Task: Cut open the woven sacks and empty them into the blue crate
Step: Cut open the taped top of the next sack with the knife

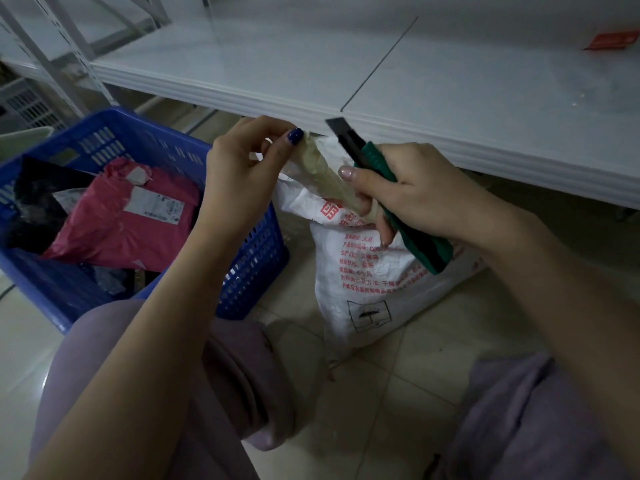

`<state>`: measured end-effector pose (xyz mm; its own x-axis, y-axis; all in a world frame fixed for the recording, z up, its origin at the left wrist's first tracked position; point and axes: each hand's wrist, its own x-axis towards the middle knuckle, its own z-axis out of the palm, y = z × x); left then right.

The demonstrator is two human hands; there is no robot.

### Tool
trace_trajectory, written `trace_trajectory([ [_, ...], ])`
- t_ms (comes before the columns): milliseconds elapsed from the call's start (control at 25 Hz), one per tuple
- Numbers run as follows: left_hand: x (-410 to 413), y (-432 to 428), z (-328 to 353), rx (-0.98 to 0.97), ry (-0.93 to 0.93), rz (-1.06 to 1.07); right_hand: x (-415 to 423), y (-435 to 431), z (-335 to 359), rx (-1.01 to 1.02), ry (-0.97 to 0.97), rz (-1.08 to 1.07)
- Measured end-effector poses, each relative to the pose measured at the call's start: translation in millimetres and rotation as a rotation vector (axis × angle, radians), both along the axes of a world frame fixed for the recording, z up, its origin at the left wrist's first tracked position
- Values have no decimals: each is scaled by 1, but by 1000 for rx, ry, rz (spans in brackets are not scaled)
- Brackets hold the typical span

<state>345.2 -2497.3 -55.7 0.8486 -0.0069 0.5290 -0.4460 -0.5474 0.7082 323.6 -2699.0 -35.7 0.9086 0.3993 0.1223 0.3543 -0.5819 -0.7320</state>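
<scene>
Nearest: knees in pale lilac trousers (242,386), over a beige tiled floor (398,393). Both bare forearms reach away from the camera.

Left hand (242,168): grip pinched on the top end of the sack's twisted neck wrapped in tan tape (322,171), holding it upright.

Right hand (422,199): grip closed round the handle of a green-and-black utility knife (391,192). The dark blade is extended and points up and away, just right of the taped neck. Whether it touches the tape cannot be told.

White woven sack with red print (374,278): stands on the floor between the knees, neck unopened.

Left of the sack and touching it: blue slotted plastic crate (252,258), holding a pink poly mailer with a white label (128,220) and a black mailer (38,199).

Beyond: white metal shelf (381,81), with a red card (613,41) at its far right.
</scene>
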Motion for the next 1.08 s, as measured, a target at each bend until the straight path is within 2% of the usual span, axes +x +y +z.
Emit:
trace_trajectory([
  [120,-2,-2,1,-27,13,-16,0,0,-1,-58,24,50],
  [640,-6,-3,3,-2,13,-80,4,1,-4,-33,6,48],
  [840,-7,-1,3,88,-13,-117,7,2,-6,-71,62,34],
  [1080,-8,-5,-5,237,-102,-14,4,13,-15,-221,82,29],
])
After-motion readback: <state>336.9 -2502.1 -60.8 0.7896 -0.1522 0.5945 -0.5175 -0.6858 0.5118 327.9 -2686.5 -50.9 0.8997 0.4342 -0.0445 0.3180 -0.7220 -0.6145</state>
